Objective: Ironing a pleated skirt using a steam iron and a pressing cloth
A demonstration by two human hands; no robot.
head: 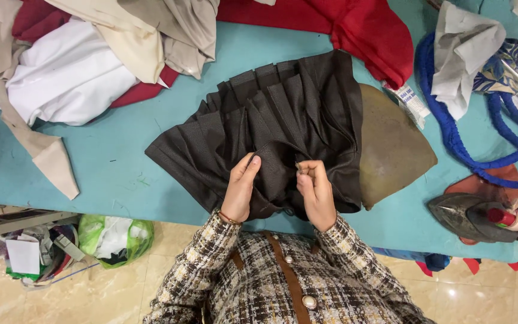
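A dark pleated skirt (265, 114) lies fanned out on the teal table (109, 168), its waistband toward me. My left hand (240, 189) presses on the waistband, fingers flat and thumb under a fold of the cloth. Just to its right, my right hand (316, 192) pinches the waistband edge between thumb and fingers. Whether a small tool sits in that pinch is too small to tell. Both sleeves are checked tweed.
A brown curved pressing pad (394, 147) lies under the skirt's right side. An iron (475, 216) rests at the right edge with a blue cord (451, 132). Red (367, 30), white (73, 78) and beige (157, 36) fabrics pile up at the back. A bag of scraps (115, 240) sits on the floor.
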